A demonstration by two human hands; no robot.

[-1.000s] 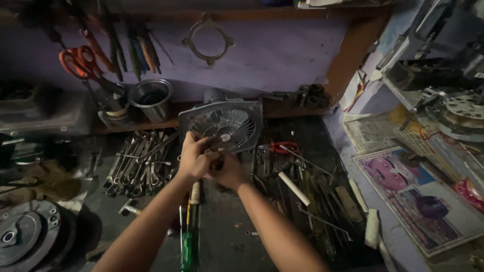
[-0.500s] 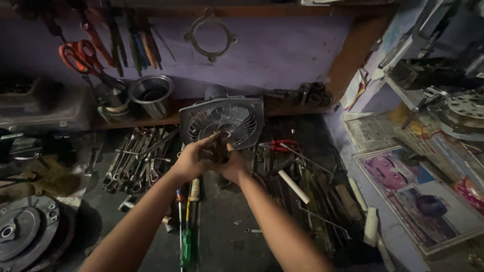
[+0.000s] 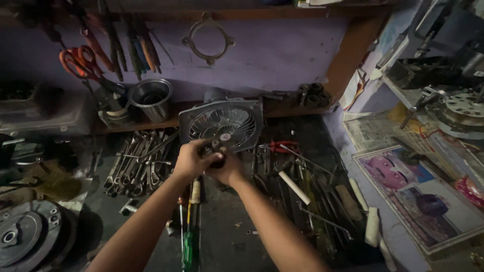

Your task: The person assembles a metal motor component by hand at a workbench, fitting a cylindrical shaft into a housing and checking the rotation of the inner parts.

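Purple wall (image 3: 282, 55) backs a dark workbench (image 3: 227, 236) strewn with spanners (image 3: 136, 161). Left hand (image 3: 190, 160) and right hand (image 3: 227, 168) close together around a small dark part (image 3: 216, 151), before the square fan (image 3: 222, 123).

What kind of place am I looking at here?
Most likely a small repair workshop: a pile of spanners on the dark bench, scissors and screwdrivers hung on the wall, and a square fan behind both hands.

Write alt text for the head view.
Both hands, left and right, hold a small dark part above a cluttered workbench, in front of a square fan. Wrenches lie left, screwdrivers below.
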